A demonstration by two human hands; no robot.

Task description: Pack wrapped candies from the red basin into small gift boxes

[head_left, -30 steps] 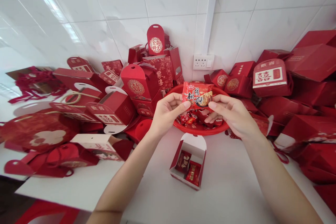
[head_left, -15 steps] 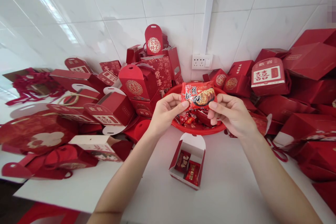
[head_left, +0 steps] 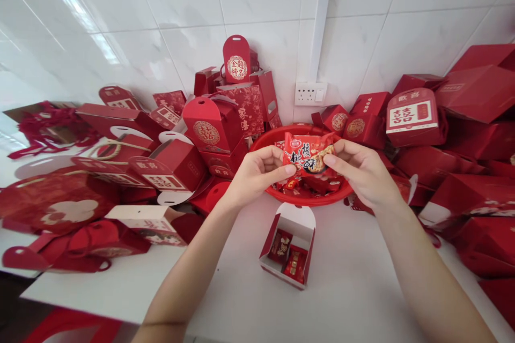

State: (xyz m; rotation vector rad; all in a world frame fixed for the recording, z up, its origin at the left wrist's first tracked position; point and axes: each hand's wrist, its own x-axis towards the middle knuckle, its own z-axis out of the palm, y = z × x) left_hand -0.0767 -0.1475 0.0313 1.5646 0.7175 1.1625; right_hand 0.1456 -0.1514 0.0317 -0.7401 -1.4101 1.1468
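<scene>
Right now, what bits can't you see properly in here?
Head view: the back of the red packet, hidden behind its own printed front.
Head view: parts of the fingers of the left hand and right hand, hidden behind that packet.
Head view: the bottom of the red basin, covered by small packets.
Head view: the rest of the red thing at bottom left, cut off by the picture's edge.

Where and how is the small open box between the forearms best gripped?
The small open box is likely best gripped by its left and right side walls, coming in from both sides: it stands on the table with nothing against either flank. The raised white flap at its far end looks thin and could bend.
</scene>
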